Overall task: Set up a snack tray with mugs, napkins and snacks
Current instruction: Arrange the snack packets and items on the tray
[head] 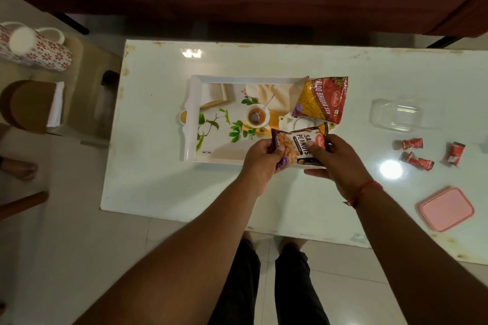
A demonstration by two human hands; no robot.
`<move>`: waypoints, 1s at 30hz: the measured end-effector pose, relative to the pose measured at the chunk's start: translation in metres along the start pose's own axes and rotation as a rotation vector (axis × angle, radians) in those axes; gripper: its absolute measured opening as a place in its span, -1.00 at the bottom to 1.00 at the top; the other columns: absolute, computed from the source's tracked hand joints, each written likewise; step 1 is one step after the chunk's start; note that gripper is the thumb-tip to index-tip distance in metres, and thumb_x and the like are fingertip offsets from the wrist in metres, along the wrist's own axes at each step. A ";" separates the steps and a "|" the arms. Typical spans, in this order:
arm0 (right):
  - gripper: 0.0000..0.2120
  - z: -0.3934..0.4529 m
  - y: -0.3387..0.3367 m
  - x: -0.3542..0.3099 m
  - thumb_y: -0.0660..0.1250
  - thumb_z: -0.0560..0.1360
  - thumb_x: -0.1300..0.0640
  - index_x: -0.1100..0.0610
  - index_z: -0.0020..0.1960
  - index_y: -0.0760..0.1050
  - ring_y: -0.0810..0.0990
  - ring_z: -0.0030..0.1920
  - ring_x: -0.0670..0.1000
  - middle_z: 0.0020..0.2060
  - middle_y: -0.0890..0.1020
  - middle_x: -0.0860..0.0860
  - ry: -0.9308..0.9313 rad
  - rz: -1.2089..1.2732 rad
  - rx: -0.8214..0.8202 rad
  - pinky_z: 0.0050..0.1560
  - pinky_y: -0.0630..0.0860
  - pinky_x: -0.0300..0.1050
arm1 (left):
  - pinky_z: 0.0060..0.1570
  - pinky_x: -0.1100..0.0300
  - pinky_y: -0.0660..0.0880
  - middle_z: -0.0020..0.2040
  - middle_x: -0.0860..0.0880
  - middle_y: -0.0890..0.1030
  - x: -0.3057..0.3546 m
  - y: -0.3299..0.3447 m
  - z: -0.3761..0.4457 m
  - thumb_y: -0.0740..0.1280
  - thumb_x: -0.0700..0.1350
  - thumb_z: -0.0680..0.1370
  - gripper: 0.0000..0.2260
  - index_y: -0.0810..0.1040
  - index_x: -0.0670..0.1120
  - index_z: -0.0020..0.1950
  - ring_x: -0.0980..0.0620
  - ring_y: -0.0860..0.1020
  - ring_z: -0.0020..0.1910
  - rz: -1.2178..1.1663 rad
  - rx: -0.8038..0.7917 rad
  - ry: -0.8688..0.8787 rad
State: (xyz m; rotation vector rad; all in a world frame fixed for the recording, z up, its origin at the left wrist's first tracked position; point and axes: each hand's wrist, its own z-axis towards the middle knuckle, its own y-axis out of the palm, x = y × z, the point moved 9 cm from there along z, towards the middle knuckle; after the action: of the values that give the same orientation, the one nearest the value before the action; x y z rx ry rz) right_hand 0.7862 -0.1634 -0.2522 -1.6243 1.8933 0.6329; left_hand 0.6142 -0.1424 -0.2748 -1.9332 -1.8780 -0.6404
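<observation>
Gripping peanut packet crosswise over tray, both hands, label sideways.

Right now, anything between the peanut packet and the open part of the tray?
Nothing visible. Both hands, left and right, hold the peanut packet over the tray's near right corner. The sev packet lies on the far right end; the printed floor to the left is bare.

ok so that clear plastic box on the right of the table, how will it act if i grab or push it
The clear plastic box looks thin-walled and empty, so it is probably very light and may flex or crackle under a firm squeeze. On the glossy table it would likely slide rather than tip, since it sits low and wide. Its smooth surface could be a bit slippery.
</observation>
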 end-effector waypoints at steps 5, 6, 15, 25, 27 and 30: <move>-0.88 0.017 -0.022 -0.002 0.40 0.53 0.17 0.07 0.05 0.52 0.72 -0.03 0.13 0.01 0.70 0.07 -0.037 0.008 0.158 -0.04 0.67 0.12 | 0.17 -0.03 0.59 0.24 -0.15 0.57 -0.003 0.007 0.007 0.33 -0.21 0.56 -0.66 0.47 -0.13 0.34 -0.10 0.59 0.14 0.130 0.083 -0.077; -0.88 0.021 -0.030 0.001 0.41 0.52 0.15 0.06 0.03 0.52 0.71 -0.03 0.13 0.02 0.69 0.08 -0.029 -0.017 0.207 -0.02 0.66 0.15 | 0.21 -0.05 0.56 0.26 -0.14 0.55 -0.004 0.006 0.009 0.33 -0.19 0.55 -0.63 0.46 -0.12 0.36 -0.10 0.57 0.16 0.188 0.090 -0.072; -0.67 0.039 -0.050 0.008 0.43 0.44 -0.04 0.13 0.09 0.50 0.65 0.02 0.14 0.02 0.67 0.08 -0.005 -0.350 0.368 0.09 0.59 0.18 | 0.26 -0.08 0.53 0.24 -0.12 0.57 -0.018 -0.005 0.005 0.32 -0.16 0.49 -0.64 0.49 -0.08 0.29 -0.10 0.58 0.17 0.387 0.067 -0.074; -0.48 0.036 -0.058 0.017 0.39 0.46 -0.20 0.18 0.22 0.49 0.62 0.08 0.13 0.11 0.65 0.11 0.063 -0.420 0.348 0.01 0.50 -0.05 | 0.32 -0.07 0.47 0.29 -0.13 0.56 -0.014 -0.021 0.004 0.26 -0.14 0.54 -0.68 0.48 -0.09 0.30 -0.12 0.54 0.26 0.540 0.073 -0.007; -0.40 0.023 -0.067 0.010 0.36 0.48 -0.21 0.22 0.30 0.42 0.56 0.20 0.16 0.21 0.57 0.15 0.050 -0.429 0.466 0.11 0.44 -0.06 | 0.32 -0.02 0.46 0.30 -0.11 0.56 -0.006 -0.027 -0.004 0.24 -0.14 0.58 -0.70 0.46 -0.10 0.32 -0.11 0.54 0.25 0.600 0.081 0.039; -0.41 -0.001 -0.071 -0.003 0.34 0.48 -0.25 0.18 0.28 0.42 0.55 0.20 0.16 0.23 0.54 0.17 -0.022 -0.465 0.566 0.19 0.48 0.03 | 0.22 0.10 0.46 0.25 -0.08 0.57 0.010 -0.039 -0.024 0.24 -0.15 0.61 -0.71 0.45 -0.11 0.33 -0.07 0.54 0.23 0.697 0.105 0.121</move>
State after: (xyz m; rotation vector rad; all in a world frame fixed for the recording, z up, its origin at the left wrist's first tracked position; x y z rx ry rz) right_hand 0.8561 -0.1731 -0.2487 -1.5685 1.4177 -0.0782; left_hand 0.5740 -0.1458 -0.2516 -2.2199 -1.0245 -0.4098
